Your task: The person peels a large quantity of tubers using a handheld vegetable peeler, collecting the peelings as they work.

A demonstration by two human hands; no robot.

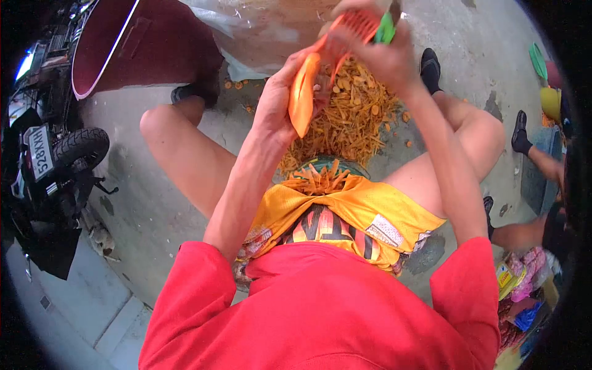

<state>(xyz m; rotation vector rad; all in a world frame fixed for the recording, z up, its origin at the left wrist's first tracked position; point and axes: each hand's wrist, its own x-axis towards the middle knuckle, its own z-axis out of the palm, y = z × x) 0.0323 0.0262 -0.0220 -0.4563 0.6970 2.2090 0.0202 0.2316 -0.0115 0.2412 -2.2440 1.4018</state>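
Note:
My left hand (277, 102) is wrapped round a peeled orange carrot (302, 98), its thick end up near an orange mesh-like piece (354, 28). My right hand (385, 55) is raised beside that piece, blurred by motion, with a green-handled tool (386, 28) in its fingers. Beneath both hands lies a heap of orange peelings (351, 123) with some round slices in it. More orange strips (324, 179) rest between my thighs, over the rim of a dark green container (354, 166).
A dark red panel (148, 49) stands at the upper left, above a parked motorbike (55, 160). Plastic sheeting (259, 31) lies ahead. At the right, another person's leg (546, 165) shows near a grey tub (539, 172), with colourful bags (524, 277) below.

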